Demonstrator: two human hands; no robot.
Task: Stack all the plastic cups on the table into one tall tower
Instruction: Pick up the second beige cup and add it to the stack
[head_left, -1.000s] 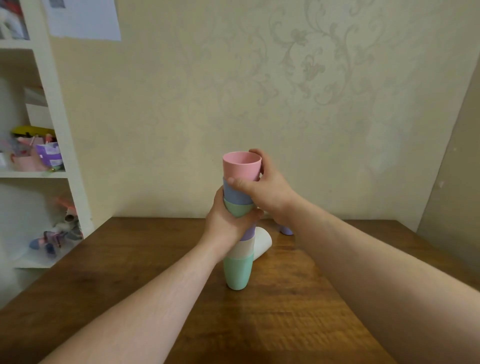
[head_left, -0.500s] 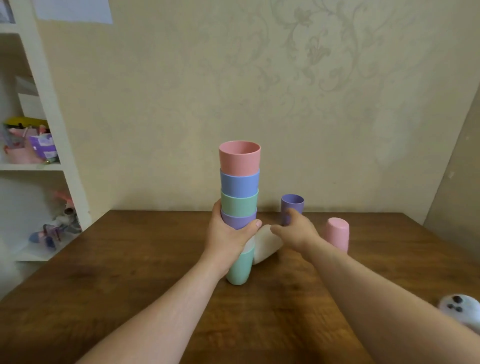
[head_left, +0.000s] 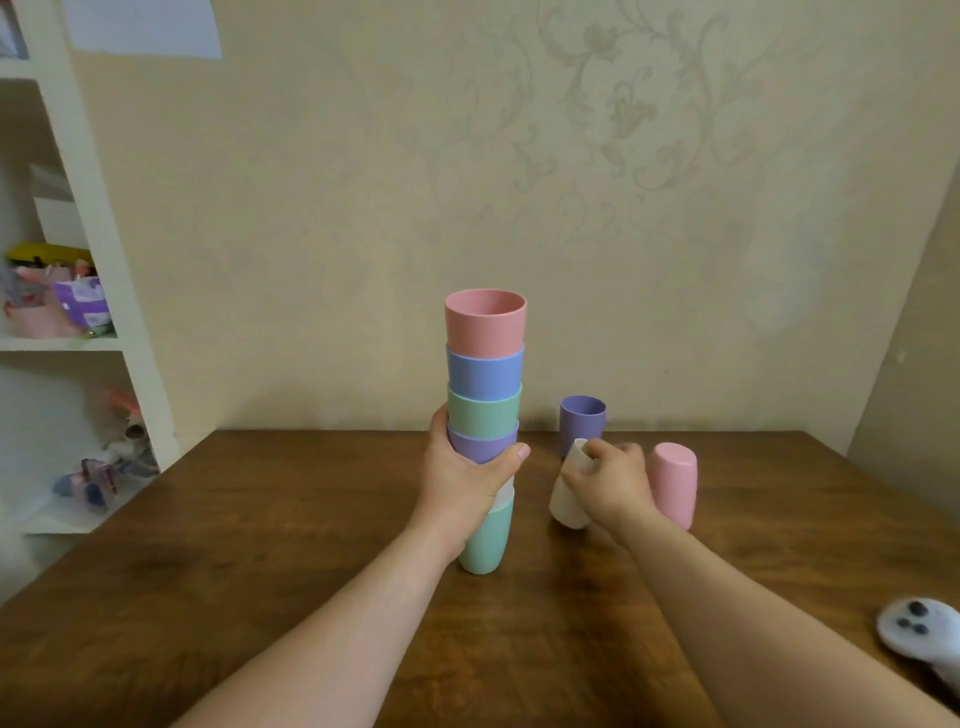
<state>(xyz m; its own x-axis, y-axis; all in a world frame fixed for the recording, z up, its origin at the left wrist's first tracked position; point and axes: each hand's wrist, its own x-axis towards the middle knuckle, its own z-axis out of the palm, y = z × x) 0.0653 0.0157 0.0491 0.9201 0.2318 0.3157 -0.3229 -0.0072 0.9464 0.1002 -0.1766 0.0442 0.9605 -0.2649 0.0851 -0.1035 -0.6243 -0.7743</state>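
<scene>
A tower of nested cups (head_left: 484, 395) stands upright on the wooden table (head_left: 260, 571), pink on top, then blue, green, purple, white and a mint cup at the bottom. My left hand (head_left: 462, 480) grips the tower around its middle. My right hand (head_left: 610, 480) is closed on a white cup (head_left: 569, 493), which tilts with its rim toward the back, just right of the tower. A purple cup (head_left: 582, 421) stands upright behind it. A pink cup (head_left: 674, 480) stands upside down to the right of my right hand.
A white game controller (head_left: 922, 631) lies at the table's right front edge. A white shelf unit (head_left: 98, 234) with toys and boxes stands at the left. The wall runs along the table's back edge.
My right hand left the top of the tower, dropped to the table and took hold of the white cup, lifting it from lying against the tower to a tilted position further right.
</scene>
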